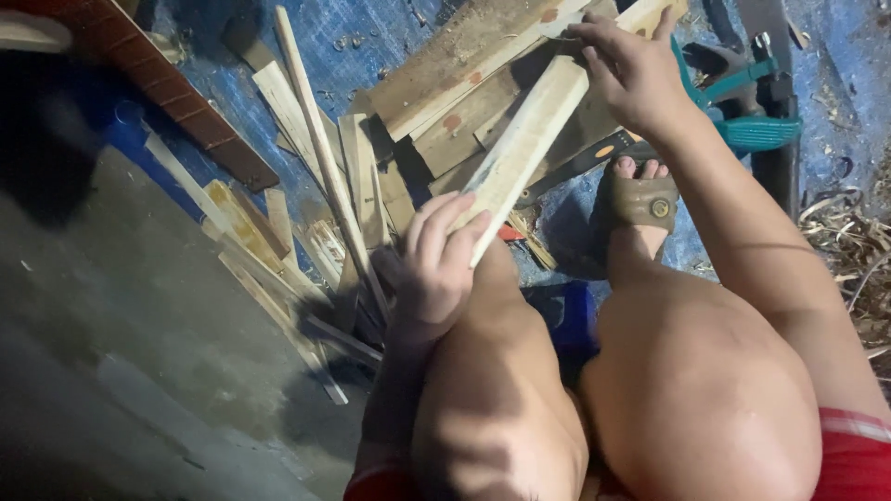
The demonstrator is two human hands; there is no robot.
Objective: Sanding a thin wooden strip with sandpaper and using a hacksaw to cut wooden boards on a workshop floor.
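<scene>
Both hands hold one pale wooden strip (524, 139) slantwise over the scrap wood pile (436, 121); left hand (436, 264), fingers curled shut, grips its near end beside the knee; right hand (631, 70) closes over the far end, above the pile. Strip appears uncut and unmarked, so shaping judged not yet begun. Teal-handled saw (742, 102) lies beyond the pile, untouched; sandalled foot (636, 199) rests on blue tarp (371, 37).
</scene>
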